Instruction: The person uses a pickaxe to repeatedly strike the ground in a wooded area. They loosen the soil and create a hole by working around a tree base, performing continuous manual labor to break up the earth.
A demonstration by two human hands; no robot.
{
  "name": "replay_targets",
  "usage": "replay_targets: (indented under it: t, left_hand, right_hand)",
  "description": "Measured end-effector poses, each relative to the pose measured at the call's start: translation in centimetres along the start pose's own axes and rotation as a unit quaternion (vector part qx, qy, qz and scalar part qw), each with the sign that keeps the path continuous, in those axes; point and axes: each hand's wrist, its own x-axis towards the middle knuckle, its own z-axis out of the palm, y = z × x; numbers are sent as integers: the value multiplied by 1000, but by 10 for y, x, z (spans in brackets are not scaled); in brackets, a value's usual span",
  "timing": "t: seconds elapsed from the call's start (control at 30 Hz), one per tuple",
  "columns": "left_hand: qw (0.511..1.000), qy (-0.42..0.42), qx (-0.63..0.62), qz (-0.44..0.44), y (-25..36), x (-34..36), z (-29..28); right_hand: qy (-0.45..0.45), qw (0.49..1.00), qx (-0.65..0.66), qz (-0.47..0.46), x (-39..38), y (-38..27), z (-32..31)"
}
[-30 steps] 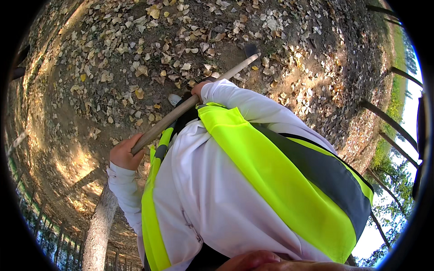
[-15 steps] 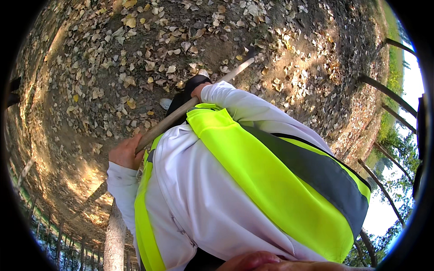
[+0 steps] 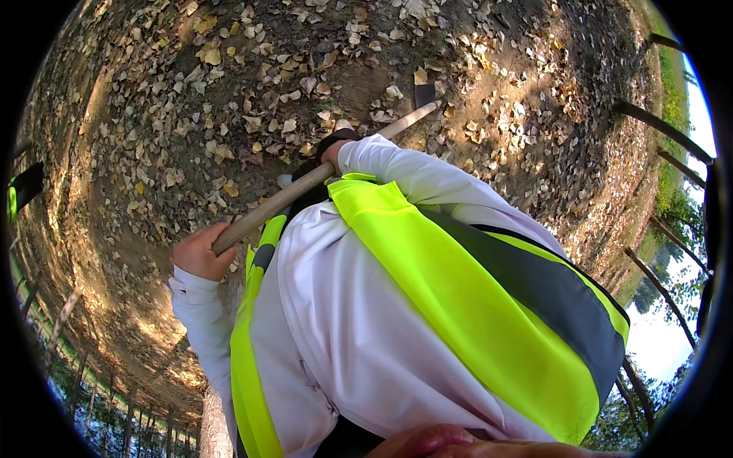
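Observation:
A hoe [image 3: 282, 200] with a long wooden handle lies slantwise in front of my body. My left hand [image 3: 201, 252] is closed round the handle's near end at the left. Farther up the handle, my right hand [image 3: 334, 153] grips it close to my legs. The dark flat hoe blade [image 3: 424, 95] is at the far end, over leaf-covered soil; whether it touches the ground I cannot tell. Part of the handle passes behind my right sleeve [image 3: 405, 164].
Dry fallen leaves [image 3: 305, 84] cover brown ground all round. My shoe [image 3: 343, 124] shows beyond my right hand. A tree trunk [image 3: 215, 424] rises at the lower left, and thin trunks [image 3: 664, 130] line the right. At the left edge is a dark shape [image 3: 27, 185] with a yellow-green patch.
The hoe has shifted slightly, its far end a little to the right, and the blade shows more plainly. My left hand has moved a little left. Both hands keep their grip.

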Motion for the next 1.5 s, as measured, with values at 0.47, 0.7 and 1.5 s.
replay_targets:
  t: [0.47, 0.7, 1.5]
  left_hand:
    - [998, 18, 9, -54, -32, -58, -12]
    - [992, 4, 16, -122, -53, -89, -34]
    - [982, -55, 87, 157, 14, 28, 34]
  right_hand:
    - [43, 997, -29, -50, 19, -74, -9]
    - [73, 994, 11, -86, 32, -121, -25]
    - [88, 987, 84, 102, -29, 22, 54]
